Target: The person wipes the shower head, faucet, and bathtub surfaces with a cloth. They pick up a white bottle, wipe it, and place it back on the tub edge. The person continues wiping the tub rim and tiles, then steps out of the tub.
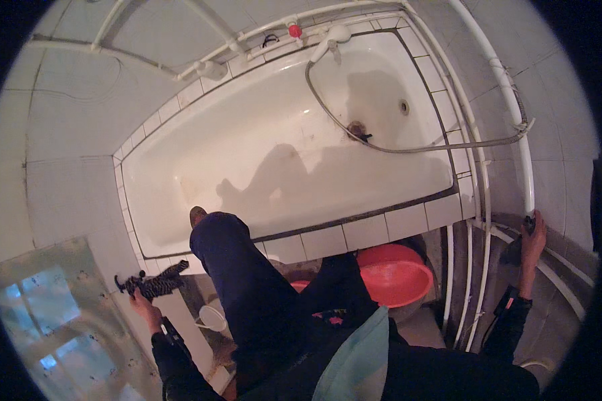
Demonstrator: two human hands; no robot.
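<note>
On the left, my left hand (146, 310) holds a dark thing with a light striped pattern (158, 283), perhaps cloth, beside the tub's corner. Far to the right, my right hand (534, 240) is at the lower end of the thick white pipe (524, 165), its fingers curled there. A small dark thing (529, 223) shows at those fingers; what it is cannot be made out. Before me lies the white bathtub (261, 165). One of my legs, in dark trousers (226, 250), reaches over its tiled rim (326, 240), with a brown shoe or foot (197, 215) inside.
A shower hose (416, 149) crosses the tub from the shower head (337, 35) to the pipe. A brownish thing (356, 129) lies near the drain (404, 107). Below the rim are a red basin (394, 275) and a white bucket (212, 318). Thin pipes (466, 280) run beside the tub.
</note>
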